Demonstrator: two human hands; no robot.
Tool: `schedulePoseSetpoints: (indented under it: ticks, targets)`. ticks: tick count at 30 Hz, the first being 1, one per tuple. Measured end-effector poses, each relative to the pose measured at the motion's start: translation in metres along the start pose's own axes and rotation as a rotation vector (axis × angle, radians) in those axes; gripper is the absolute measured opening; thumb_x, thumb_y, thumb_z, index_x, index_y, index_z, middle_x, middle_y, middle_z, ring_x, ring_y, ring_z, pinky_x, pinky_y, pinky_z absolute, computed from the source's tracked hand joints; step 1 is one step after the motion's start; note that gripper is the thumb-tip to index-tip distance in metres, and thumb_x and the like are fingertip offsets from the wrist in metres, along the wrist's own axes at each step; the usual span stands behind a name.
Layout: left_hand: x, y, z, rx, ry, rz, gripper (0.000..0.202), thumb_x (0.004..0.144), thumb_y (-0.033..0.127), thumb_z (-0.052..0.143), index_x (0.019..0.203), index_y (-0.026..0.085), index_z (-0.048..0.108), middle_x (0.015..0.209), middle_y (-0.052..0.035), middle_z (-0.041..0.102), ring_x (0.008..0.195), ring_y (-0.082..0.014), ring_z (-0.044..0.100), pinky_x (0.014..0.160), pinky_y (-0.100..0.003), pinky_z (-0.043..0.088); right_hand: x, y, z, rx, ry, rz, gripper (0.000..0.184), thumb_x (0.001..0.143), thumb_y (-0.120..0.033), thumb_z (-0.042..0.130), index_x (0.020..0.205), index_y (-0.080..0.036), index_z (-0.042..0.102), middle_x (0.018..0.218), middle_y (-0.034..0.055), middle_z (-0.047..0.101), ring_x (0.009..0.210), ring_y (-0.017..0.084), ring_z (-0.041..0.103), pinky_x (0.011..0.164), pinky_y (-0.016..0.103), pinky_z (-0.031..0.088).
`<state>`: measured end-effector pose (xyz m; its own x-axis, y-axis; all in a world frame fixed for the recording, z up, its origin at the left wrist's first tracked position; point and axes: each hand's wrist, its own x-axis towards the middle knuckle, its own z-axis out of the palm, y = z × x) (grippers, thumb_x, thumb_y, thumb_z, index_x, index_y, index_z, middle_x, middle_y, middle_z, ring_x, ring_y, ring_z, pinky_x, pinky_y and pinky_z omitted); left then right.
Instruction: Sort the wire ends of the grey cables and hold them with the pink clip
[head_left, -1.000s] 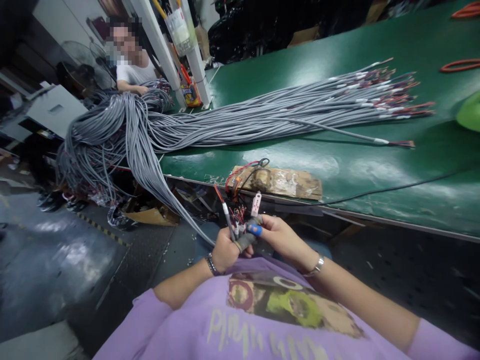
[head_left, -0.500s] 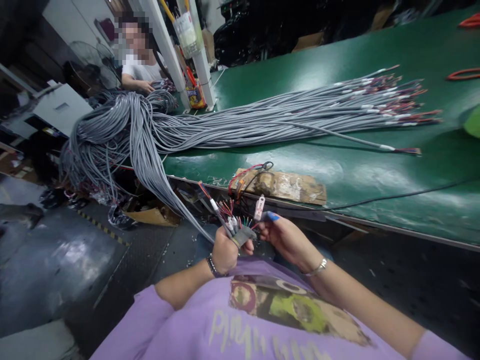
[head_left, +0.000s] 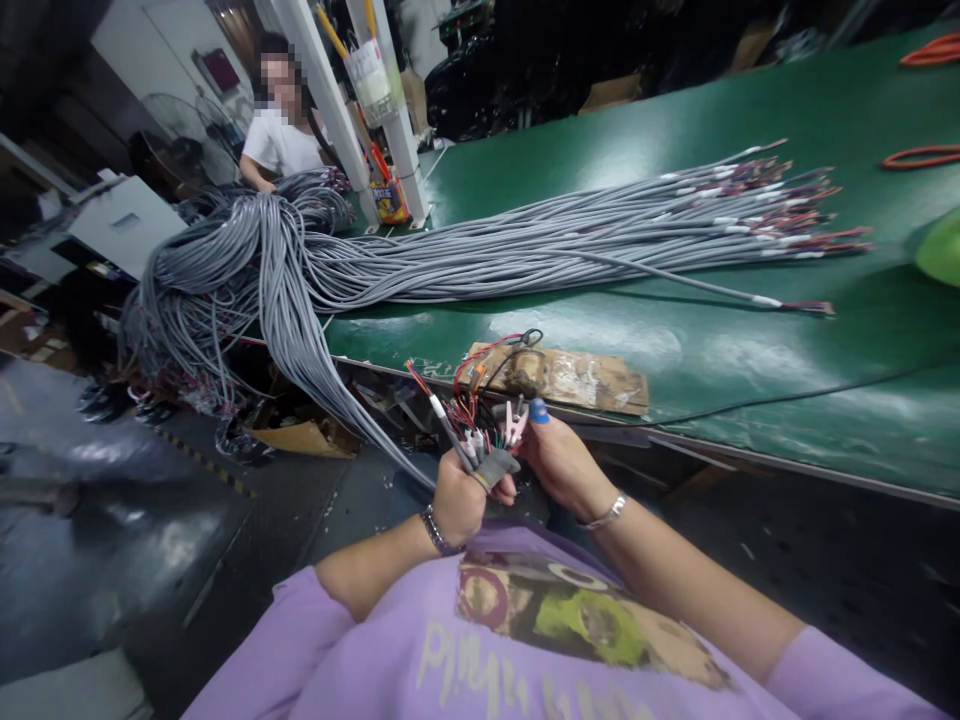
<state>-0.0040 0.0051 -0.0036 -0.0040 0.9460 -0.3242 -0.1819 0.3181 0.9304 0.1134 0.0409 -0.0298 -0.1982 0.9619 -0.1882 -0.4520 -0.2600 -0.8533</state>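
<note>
My left hand (head_left: 459, 500) is closed around the ends of several grey cables (head_left: 465, 440), whose stripped coloured wires fan out above the fist; a grey cot covers its forefinger. My right hand (head_left: 559, 462) is closed too, pinching a small pink clip (head_left: 514, 420) against those wire tips, with a blue cot on one finger. Both hands hover just below the near edge of the green table (head_left: 675, 340). The held cables run left and up into a big grey cable bundle (head_left: 315, 260).
The long bundle lies across the table, its stripped ends (head_left: 787, 200) at the right. A taped brown fixture (head_left: 570, 375) with red and black leads sits at the table edge. A black cord (head_left: 787, 395) crosses the front. Another person (head_left: 281, 140) works at the far left.
My right hand has brought the pink clip from beside the wires up against their tips. Both hands have risen slightly toward the table edge.
</note>
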Motion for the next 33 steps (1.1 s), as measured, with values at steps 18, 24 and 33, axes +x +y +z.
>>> schedulePoseSetpoints:
  ticks: [18,24,33]
  targets:
    - [-0.004,-0.007,-0.01,0.068,-0.046,-0.003,0.059,0.055,0.072,0.074,0.057,0.015,0.06,0.045,-0.0014,0.057,0.037,-0.0094,0.047,0.04,-0.024,0.043,-0.007,0.001,-0.014,0.136,-0.23,0.22,0.058,0.063,-0.075,0.07,0.073,-0.018,0.066,0.064,0.0025,0.064,0.055,0.014,0.056,0.055,0.028,0.045]
    - [-0.006,-0.008,-0.017,0.149,-0.151,-0.023,0.055,0.059,0.067,0.076,0.056,0.015,0.059,0.046,-0.0024,0.058,0.04,-0.011,0.052,0.045,-0.026,0.047,-0.026,-0.01,-0.01,-0.082,-0.233,0.139,0.042,0.062,-0.053,0.084,0.07,-0.019,0.062,0.058,-0.001,0.064,0.054,0.013,0.055,0.058,0.028,0.042]
    - [-0.004,-0.011,-0.021,0.147,-0.169,-0.021,0.056,0.058,0.068,0.075,0.055,0.015,0.059,0.045,-0.0022,0.059,0.039,-0.0112,0.053,0.044,-0.024,0.047,-0.025,-0.009,-0.011,-0.127,-0.183,0.132,0.044,0.059,-0.056,0.083,0.075,-0.018,0.065,0.063,-0.0009,0.065,0.056,0.013,0.053,0.058,0.028,0.042]
